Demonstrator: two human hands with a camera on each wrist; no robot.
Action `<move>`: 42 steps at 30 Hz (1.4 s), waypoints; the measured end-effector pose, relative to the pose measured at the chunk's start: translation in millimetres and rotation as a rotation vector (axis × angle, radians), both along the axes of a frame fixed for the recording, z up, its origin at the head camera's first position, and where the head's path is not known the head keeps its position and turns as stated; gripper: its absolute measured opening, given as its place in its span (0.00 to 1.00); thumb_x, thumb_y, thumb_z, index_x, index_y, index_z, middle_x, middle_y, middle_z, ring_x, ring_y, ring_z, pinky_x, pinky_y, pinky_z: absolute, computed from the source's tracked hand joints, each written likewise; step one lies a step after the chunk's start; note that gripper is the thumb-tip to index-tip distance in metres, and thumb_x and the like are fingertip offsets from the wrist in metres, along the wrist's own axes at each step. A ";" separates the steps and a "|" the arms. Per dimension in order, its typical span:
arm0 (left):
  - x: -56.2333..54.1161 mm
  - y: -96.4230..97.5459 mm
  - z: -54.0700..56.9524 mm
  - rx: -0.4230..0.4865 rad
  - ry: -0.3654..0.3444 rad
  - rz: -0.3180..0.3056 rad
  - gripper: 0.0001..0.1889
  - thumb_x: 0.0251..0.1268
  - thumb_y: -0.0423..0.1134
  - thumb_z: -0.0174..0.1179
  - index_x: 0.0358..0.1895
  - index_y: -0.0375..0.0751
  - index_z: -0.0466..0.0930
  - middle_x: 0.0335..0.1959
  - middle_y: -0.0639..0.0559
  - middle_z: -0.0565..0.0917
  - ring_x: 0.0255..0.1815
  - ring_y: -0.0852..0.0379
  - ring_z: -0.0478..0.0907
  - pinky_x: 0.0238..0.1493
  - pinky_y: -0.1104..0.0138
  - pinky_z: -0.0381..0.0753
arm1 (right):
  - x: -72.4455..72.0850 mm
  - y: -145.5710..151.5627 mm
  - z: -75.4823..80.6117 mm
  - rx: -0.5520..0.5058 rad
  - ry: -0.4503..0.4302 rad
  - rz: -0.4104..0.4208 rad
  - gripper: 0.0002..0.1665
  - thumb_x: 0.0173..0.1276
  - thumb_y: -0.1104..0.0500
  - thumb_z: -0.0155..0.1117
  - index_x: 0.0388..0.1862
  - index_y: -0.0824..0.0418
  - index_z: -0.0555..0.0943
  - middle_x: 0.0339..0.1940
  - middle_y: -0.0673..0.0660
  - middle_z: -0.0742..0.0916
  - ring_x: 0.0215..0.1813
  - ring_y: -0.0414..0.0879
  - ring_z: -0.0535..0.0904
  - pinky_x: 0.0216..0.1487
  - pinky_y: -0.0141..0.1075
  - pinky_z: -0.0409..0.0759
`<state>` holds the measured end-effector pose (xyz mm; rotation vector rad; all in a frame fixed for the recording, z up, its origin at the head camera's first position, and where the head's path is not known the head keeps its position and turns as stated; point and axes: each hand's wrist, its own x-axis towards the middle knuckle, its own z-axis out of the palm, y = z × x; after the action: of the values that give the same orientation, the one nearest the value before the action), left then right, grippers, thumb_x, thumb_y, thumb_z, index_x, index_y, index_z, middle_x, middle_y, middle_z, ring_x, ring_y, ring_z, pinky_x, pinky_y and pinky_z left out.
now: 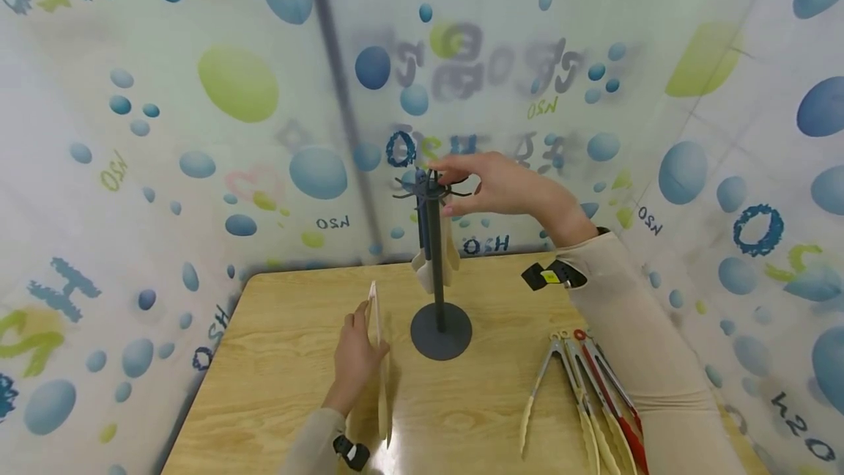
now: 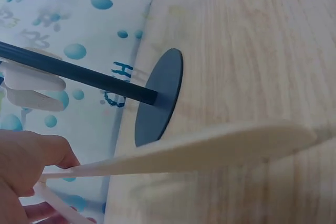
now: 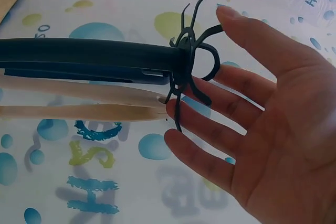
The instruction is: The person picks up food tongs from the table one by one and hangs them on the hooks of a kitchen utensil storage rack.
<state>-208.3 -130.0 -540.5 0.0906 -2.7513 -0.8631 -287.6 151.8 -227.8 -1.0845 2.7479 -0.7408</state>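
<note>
My left hand [image 1: 356, 358] grips the upper end of a pale, flat, long utensil [image 2: 220, 150], seen nearly edge-on; its exact kind is unclear. It points down over the table, left of a dark grey utensil stand [image 1: 437, 270] with a round base. My right hand [image 3: 283, 114] is at the stand's top, fingers spread and fairly straight around the curved hooks [image 3: 202, 93]. Its thumb tip meets one hook, and other fingertips lie close to the ring. Pale utensils [image 3: 84, 98] and a dark blue-handled one [image 1: 423, 218] hang from the far side of the stand.
Several metal tongs [image 1: 580, 380] with cream tips, one pair red, lie at the table's right beside my right forearm. The wooden table [image 1: 283, 336] backs onto a patterned curtain [image 1: 250, 145] that also hangs along both sides.
</note>
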 end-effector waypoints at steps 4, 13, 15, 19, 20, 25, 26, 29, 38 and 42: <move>-5.0 0.1 9.8 -0.014 0.068 -0.024 0.46 0.49 0.34 0.70 0.75 0.44 0.60 0.54 0.35 0.76 0.38 0.45 0.77 0.23 0.63 0.73 | 0.3 0.1 1.0 0.002 -0.012 0.001 0.44 0.67 0.47 0.68 0.78 0.45 0.61 0.69 0.53 0.79 0.64 0.50 0.79 0.56 0.46 0.81; -18.7 -0.6 40.1 0.004 0.249 -0.071 0.45 0.51 0.33 0.72 0.75 0.44 0.60 0.54 0.37 0.76 0.42 0.42 0.79 0.28 0.56 0.79 | 7.0 -1.9 4.7 0.017 0.011 -0.034 0.44 0.67 0.47 0.69 0.78 0.45 0.62 0.68 0.53 0.80 0.55 0.50 0.84 0.54 0.47 0.82; -22.2 -1.1 49.3 0.017 0.284 -0.078 0.44 0.52 0.33 0.71 0.75 0.44 0.61 0.54 0.36 0.76 0.44 0.40 0.80 0.31 0.53 0.82 | 8.9 -2.4 5.7 0.023 0.022 -0.038 0.44 0.66 0.46 0.69 0.78 0.44 0.62 0.68 0.53 0.80 0.54 0.49 0.85 0.54 0.47 0.82; -29.2 -1.5 70.1 0.030 0.342 -0.097 0.43 0.55 0.33 0.70 0.75 0.43 0.60 0.56 0.37 0.78 0.46 0.40 0.82 0.35 0.50 0.83 | 10.8 -2.9 6.0 0.025 0.029 -0.042 0.44 0.66 0.46 0.69 0.78 0.44 0.62 0.68 0.54 0.80 0.58 0.50 0.83 0.56 0.48 0.82; -30.7 -1.3 75.9 0.033 0.357 -0.104 0.43 0.55 0.33 0.70 0.75 0.42 0.60 0.57 0.37 0.78 0.46 0.40 0.82 0.35 0.50 0.83 | 11.1 -2.9 6.0 0.024 0.029 -0.044 0.44 0.66 0.46 0.69 0.78 0.45 0.62 0.68 0.54 0.80 0.60 0.50 0.82 0.58 0.49 0.81; -38.4 0.3 104.1 0.028 0.411 -0.139 0.42 0.59 0.34 0.68 0.77 0.40 0.58 0.56 0.35 0.78 0.46 0.40 0.82 0.36 0.50 0.83 | 11.7 -3.1 5.3 0.024 0.039 -0.058 0.45 0.64 0.44 0.70 0.78 0.46 0.62 0.68 0.54 0.80 0.68 0.51 0.76 0.63 0.51 0.77; -39.8 0.8 109.2 0.027 0.425 -0.149 0.42 0.60 0.34 0.68 0.77 0.39 0.57 0.56 0.34 0.77 0.46 0.40 0.82 0.38 0.49 0.83 | 11.6 -3.4 5.2 0.025 0.041 -0.061 0.45 0.64 0.44 0.70 0.78 0.45 0.62 0.68 0.54 0.80 0.68 0.51 0.76 0.63 0.51 0.77; -43.7 2.2 122.1 0.024 0.459 -0.174 0.43 0.60 0.33 0.68 0.78 0.38 0.55 0.57 0.33 0.77 0.47 0.39 0.82 0.41 0.49 0.84 | 11.7 -4.2 4.8 0.033 0.051 -0.062 0.46 0.64 0.42 0.69 0.78 0.44 0.62 0.67 0.54 0.80 0.68 0.51 0.76 0.64 0.51 0.77; -53.3 11.6 145.0 0.027 0.491 -0.208 0.44 0.61 0.32 0.67 0.79 0.43 0.53 0.59 0.35 0.77 0.52 0.40 0.81 0.45 0.46 0.82 | 10.8 -5.6 -0.6 0.035 0.078 -0.068 0.46 0.63 0.40 0.69 0.78 0.45 0.62 0.67 0.54 0.81 0.68 0.51 0.76 0.65 0.51 0.76; -56.6 16.1 152.4 0.036 0.492 -0.217 0.45 0.61 0.33 0.68 0.79 0.42 0.52 0.60 0.35 0.77 0.53 0.40 0.81 0.47 0.46 0.82 | 9.9 -7.5 -2.9 0.041 0.084 -0.070 0.46 0.63 0.38 0.68 0.78 0.44 0.62 0.67 0.53 0.80 0.68 0.49 0.76 0.65 0.50 0.76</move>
<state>-264.8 -113.8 -388.2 -0.3709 -2.3081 -0.8517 -277.7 144.3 -230.7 -1.0400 2.8709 -0.6587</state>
